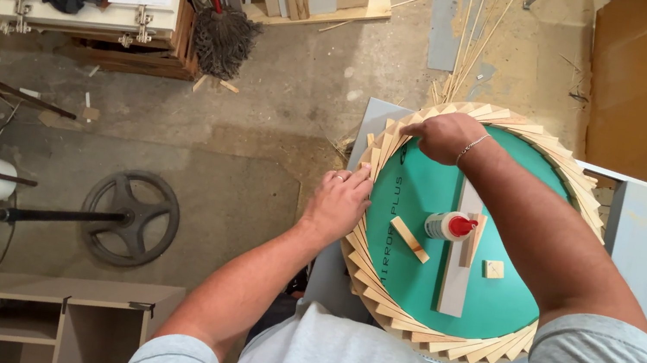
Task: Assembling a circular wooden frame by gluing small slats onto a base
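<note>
From the head camera, looking straight down: the left hand [341, 199] lies flat and relaxed, fingers together, pressed on the left rim of the ring of wooden slats [367, 263] that fans around the green round disc [496, 302]. It grasps nothing; it seems to be pinning the overlapped slats so that they do not slide.

Up and to the right of it, the right hand [442, 136] curls over the top edge of the ring, fingertips pointing down onto a slat end at the rim. Whether it pinches a loose slat or only presses one down I cannot tell, as the knuckles hide the fingertips. A thin bracelet sits on that wrist.

Just below the right hand, inside the ring, a glue bottle with a red cap [450, 225] lies on its side on the disc, probably so that it stays in easy reach. Beside the bottle a long grey strip [457, 274] runs across the disc, and a short wooden block [409, 239] lies at a slant to the bottle's left, nearer the left hand. A small square wood piece [493, 269] sits to the right of the strip.

The disc rests on a grey worktop [639, 230]. Well to the left of the left hand, on the concrete floor, stand a black wheel-shaped stand base [129, 217] and a broom head [223, 40].
</note>
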